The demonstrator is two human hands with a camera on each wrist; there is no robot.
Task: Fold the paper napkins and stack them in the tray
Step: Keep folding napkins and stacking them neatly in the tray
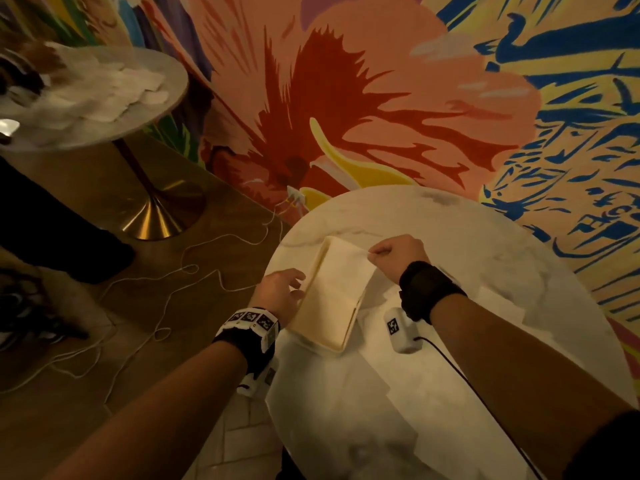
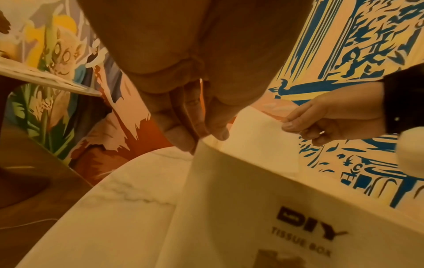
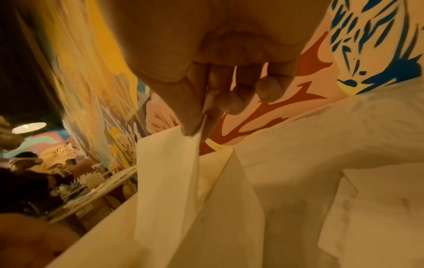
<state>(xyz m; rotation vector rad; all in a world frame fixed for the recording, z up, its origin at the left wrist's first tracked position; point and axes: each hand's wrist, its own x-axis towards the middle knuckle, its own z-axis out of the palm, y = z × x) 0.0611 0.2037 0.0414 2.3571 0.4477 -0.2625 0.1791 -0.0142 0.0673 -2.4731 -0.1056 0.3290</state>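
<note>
A cream tray (image 1: 337, 344), printed "DIY TISSUE BOX" on its wall (image 2: 229, 199), lies on the round marble table (image 1: 450, 237). My left hand (image 1: 294, 289) holds the tray's left rim, thumb outside and fingers (image 2: 218, 131) over the edge. My right hand (image 1: 375, 252) pinches the upper corner of a folded white napkin (image 1: 346, 268) between thumb and forefinger (image 3: 192, 116). The napkin (image 3: 165, 172) hangs slanted into the tray, its lower part resting inside. The same napkin (image 2: 259, 141) rises above the tray's far side in the left wrist view.
Flat unfolded napkins (image 1: 329, 393) lie on the table near me and to the right (image 3: 367, 208). A second round table (image 1: 166, 98) at back left carries a heap of napkins (image 1: 104, 91). White cords (image 1: 194, 268) trail over the floor. The painted wall stands close behind.
</note>
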